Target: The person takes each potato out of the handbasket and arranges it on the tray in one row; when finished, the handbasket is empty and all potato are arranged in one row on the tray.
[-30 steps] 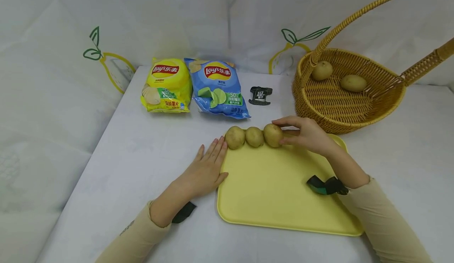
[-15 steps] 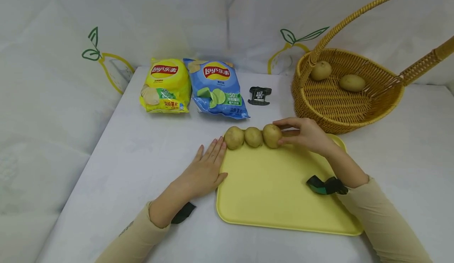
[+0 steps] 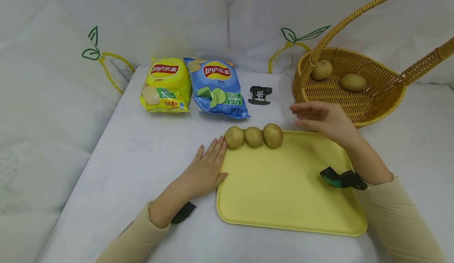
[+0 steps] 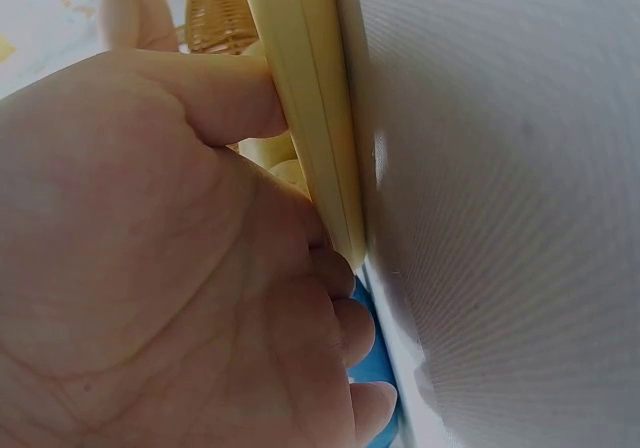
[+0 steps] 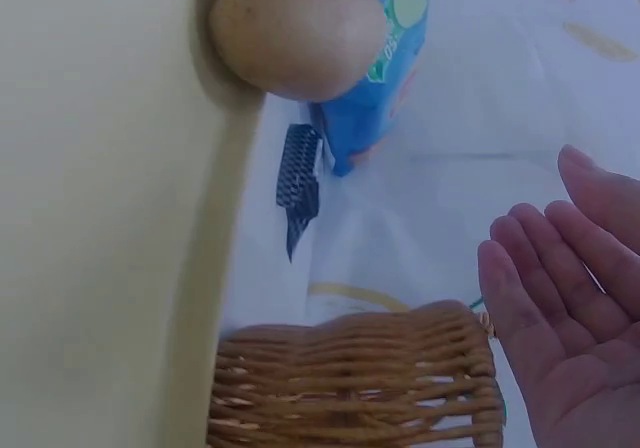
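Yellow tray with three potatoes in a row along its far edge, left hand flat and straight-fingered against its left side, right hand relaxed, loosely parted, near the basket.

I wear long beige sleeves, a small grey print on the left one, and black straps at both wrists, the right strap showing green

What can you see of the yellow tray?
Smooth and plastic-looking, the yellow tray is rectangular with rounded corners and a low rim. It lies flat on the white tabletop. Three potatoes line its far edge from the left corner; the left hand touches its left rim. The right arm hides part of its right side.
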Tool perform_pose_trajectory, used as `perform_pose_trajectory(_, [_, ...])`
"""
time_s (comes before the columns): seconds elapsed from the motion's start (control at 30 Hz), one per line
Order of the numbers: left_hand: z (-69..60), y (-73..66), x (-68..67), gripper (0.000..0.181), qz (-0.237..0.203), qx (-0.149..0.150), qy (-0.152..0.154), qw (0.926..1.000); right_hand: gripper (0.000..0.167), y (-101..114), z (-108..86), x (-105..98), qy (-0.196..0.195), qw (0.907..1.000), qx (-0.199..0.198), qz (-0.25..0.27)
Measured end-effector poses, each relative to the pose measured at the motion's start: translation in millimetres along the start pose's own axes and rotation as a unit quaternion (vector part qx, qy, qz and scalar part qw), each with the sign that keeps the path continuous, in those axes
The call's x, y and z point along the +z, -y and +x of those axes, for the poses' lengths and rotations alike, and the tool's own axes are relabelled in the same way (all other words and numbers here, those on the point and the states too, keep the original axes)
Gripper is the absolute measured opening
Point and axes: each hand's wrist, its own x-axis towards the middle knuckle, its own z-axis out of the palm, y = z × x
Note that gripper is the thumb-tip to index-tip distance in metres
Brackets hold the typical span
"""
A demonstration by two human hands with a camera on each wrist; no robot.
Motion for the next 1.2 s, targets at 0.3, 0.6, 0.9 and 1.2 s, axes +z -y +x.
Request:
perform_pose_trajectory(0.3, [0.1, 0.5, 0.7, 0.074, 0.002, 0.001, -0.001, 1.0000, 0.028, 2, 5.4, -46, -0.085, 0.9920, 0.011, 0.094])
perform_pose_trajectory(0.6, [1.2, 0.6, 1.3, 0.074, 0.005, 0.000, 0.000, 1.0000, 0.030, -28, 4.9, -103, -0.159, 0.9784, 0.105, 0.079])
perform_pose_trajectory(0.9, [0.7, 0.4, 1.1, 0.074, 0.005, -0.002, 0.000, 1.0000, 0.029, -53, 8.5, -142, -0.156, 0.9620, 0.203, -0.095])
perform_pose_trajectory(1.2, [0.7, 1.2, 1.1, 0.074, 0.002, 0.001, -0.003, 1.0000, 0.032, -66, 23.0, -160, -0.124, 0.9525, 0.248, -0.126])
